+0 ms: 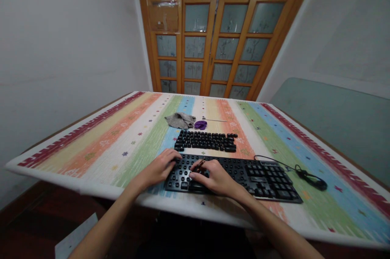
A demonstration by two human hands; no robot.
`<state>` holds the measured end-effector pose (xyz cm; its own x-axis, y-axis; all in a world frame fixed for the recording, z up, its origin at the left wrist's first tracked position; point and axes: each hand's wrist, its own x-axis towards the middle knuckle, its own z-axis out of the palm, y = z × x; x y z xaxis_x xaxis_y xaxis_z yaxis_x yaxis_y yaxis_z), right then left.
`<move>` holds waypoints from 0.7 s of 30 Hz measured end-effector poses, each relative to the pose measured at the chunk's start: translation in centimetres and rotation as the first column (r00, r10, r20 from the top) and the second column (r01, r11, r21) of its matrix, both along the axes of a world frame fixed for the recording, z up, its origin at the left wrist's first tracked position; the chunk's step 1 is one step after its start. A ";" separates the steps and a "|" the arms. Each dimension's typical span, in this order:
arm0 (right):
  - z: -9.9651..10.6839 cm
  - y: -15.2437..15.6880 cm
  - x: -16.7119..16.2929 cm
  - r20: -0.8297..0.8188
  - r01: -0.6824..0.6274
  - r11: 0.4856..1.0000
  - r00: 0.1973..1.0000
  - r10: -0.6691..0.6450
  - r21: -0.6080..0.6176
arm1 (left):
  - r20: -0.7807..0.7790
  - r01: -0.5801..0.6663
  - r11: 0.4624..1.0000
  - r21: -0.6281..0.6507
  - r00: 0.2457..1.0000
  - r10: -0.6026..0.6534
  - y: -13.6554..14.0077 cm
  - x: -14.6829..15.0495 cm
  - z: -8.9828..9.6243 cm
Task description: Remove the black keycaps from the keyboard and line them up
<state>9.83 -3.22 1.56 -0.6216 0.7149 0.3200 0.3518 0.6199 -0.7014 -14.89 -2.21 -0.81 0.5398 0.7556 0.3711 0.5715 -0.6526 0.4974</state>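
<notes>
Keyboard (243, 169) lay flat in front of you, close to the near edge of the striped surface (91, 141), probably so both hands could reach it easily. Small separate stubs showed across much of its left and middle, while the number block at its right end had full-size keys.

Your right hand (213, 177) was over the left half, its fingers bent and close together, perhaps around something small; you could not tell from above. Your left hand (160, 165) rested at the upper left corner with bent fingers, its thumb hidden, likely to steady the frame; whether it gripped anything could not be told.

To the right, the bundled cable (313, 179) lay beside the keyboard, seemingly clear of your hands. Just beyond the keyboard sat loose black keys (207, 141) in rows, perhaps to keep their order. Farther back were a grey cloth (179, 120), a purple bundle (200, 125) just beside it, and a thin rod (217, 120), apparently set aside from your working space.
</notes>
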 end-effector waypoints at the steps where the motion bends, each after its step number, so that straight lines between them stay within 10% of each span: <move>1: -0.1 -0.1 -0.2 -0.004 0.007 1.000 1.000 -0.007 0.007 | 0.001 0.007 1.000 -0.011 1.000 -0.007 -0.5 0.0 -0.3; 21: -0.1 -2.0 -3.0 0.306 -0.050 0.960 0.951 -0.037 0.274 | 0.064 -0.030 1.000 0.001 0.998 0.029 -1.9 0.3 -1.9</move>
<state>6.84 -5.23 1.47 -0.7247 0.6217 0.2972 0.5169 0.7756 -0.3622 -14.55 -4.08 -2.74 0.4924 0.7699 0.4060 0.5577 -0.6372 0.5320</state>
